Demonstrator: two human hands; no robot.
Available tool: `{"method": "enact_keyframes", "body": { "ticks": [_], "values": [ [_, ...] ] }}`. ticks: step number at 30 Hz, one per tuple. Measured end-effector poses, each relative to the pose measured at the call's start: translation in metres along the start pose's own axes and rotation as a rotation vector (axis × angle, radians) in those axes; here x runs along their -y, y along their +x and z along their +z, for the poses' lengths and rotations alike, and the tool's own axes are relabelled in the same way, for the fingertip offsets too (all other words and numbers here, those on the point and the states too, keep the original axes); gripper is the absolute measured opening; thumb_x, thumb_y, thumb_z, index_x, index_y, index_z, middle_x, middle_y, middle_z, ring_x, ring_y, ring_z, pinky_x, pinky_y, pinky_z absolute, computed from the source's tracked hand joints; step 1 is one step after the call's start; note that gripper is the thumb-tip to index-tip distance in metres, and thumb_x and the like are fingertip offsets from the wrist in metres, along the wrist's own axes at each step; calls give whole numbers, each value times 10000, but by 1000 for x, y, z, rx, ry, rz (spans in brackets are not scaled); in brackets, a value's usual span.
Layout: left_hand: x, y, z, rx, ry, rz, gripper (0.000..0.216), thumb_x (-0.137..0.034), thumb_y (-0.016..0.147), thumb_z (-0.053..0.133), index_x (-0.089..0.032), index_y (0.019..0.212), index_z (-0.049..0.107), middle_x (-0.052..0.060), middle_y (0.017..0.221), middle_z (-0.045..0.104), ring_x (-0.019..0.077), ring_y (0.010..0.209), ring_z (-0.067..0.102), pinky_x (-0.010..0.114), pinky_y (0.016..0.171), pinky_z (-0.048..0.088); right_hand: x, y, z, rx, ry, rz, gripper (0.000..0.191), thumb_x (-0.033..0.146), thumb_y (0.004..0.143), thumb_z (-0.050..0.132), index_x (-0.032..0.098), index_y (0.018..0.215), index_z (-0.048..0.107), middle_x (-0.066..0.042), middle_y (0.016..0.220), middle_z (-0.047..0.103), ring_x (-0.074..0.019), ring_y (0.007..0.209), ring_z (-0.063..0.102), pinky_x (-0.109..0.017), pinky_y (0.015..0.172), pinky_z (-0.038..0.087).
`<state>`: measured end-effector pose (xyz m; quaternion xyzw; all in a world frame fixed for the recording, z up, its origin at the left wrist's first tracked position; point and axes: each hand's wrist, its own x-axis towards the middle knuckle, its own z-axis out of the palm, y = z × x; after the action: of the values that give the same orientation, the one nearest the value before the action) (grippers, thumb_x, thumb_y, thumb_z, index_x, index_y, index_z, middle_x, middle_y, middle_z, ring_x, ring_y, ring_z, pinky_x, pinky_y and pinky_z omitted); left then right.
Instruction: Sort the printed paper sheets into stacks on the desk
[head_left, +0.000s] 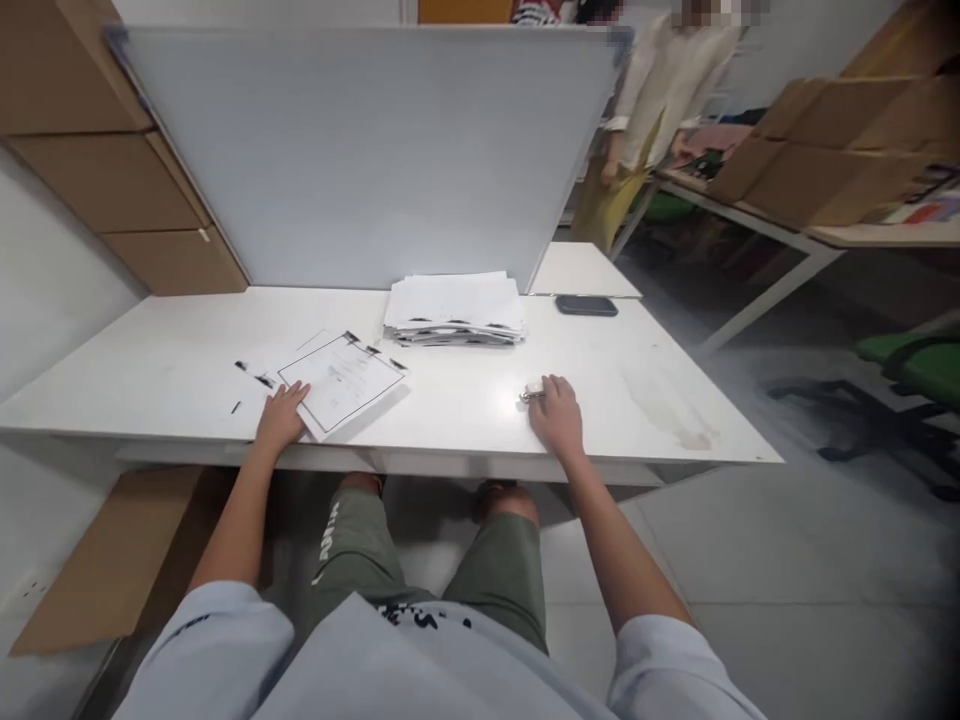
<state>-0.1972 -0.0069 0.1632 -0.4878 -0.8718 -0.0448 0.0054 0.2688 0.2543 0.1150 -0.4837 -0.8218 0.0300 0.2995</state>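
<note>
My left hand (281, 415) lies flat near the table's front edge, fingers stretched out onto the near corner of a small stack of printed sheets (341, 380). My right hand (556, 412) rests on the white table (660, 400) with its fingers curled over a small metal object (532, 392), perhaps a stapler or clip, at its fingertips. A thicker pile of papers (454, 308) sits further back in the middle.
A dark phone (586, 305) lies at the back right of the table. A large whiteboard (360, 150) leans behind it. Small black clips (255, 376) lie left of the sheets. Cardboard boxes (112, 180) stand left; a person (660, 90) stands beyond, green chairs (911, 365) right.
</note>
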Motion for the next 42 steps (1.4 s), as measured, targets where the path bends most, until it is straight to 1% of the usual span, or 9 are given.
{"method": "enact_keyframes", "body": {
  "ticks": [5,14,19,24,28,32,36,39,42],
  "values": [
    [15,7,-3,7,20,29,616,-331,884,401,-155,1473,448,118,1558,355,383,1444,293,594,1150,260,5,2,1,-19,4,4,472,276,912,403,115,1343,506,-190,1396,510,-315,1354,388,-477,1061,411],
    [15,2,-1,6,-6,48,616,-316,893,362,-201,1496,414,86,1577,321,373,1472,234,620,1162,208,7,4,0,16,26,21,459,277,925,386,111,1337,501,-185,1422,490,-320,1381,361,-475,1062,416],
    [6,5,-7,53,-29,109,632,-238,838,426,-198,1468,457,66,1547,382,324,1455,296,499,1157,306,7,3,-1,11,27,16,462,271,918,398,112,1340,499,-192,1415,492,-323,1373,367,-489,1062,417],
    [-31,0,-13,12,-5,197,724,-73,702,438,-182,1413,528,64,1459,505,279,1411,397,472,1149,339,5,2,-1,10,27,15,464,271,905,409,122,1333,504,-189,1407,498,-320,1367,373,-489,1060,421],
    [-77,-25,-12,-125,5,386,599,-66,749,443,-163,1313,620,100,1358,604,281,1372,454,467,1127,372,1,-1,1,-9,44,9,483,273,894,414,135,1349,498,-187,1408,496,-318,1371,364,-508,1066,410],
    [-122,-57,-3,-267,-54,644,571,-38,805,424,-210,1315,616,82,1365,602,250,1362,471,433,1092,412,-2,-3,3,1,40,6,499,288,891,412,121,1352,504,-195,1410,496,-325,1367,369,-517,1071,403],
    [-159,-79,11,-310,-62,802,510,-14,873,371,-191,1275,629,87,1310,644,231,1304,535,393,979,479,-2,0,-3,13,14,29,521,315,898,406,92,1358,506,-205,1451,467,-329,1396,347,-511,1092,371],
    [-182,-87,23,-271,-83,813,445,-40,876,421,-170,1239,643,105,1251,678,248,1265,571,388,896,510,1,-2,-12,-83,32,25,514,358,930,374,124,1367,508,-191,1493,433,-317,1440,298,-532,1127,306],
    [-202,-94,31,-222,-111,734,415,-106,860,518,-149,1257,632,143,1246,673,292,1288,546,421,918,505,16,-29,-15,-302,196,160,492,398,969,275,152,1279,567,-192,1380,540,-291,1357,425,-509,1104,339]
  ]
}}
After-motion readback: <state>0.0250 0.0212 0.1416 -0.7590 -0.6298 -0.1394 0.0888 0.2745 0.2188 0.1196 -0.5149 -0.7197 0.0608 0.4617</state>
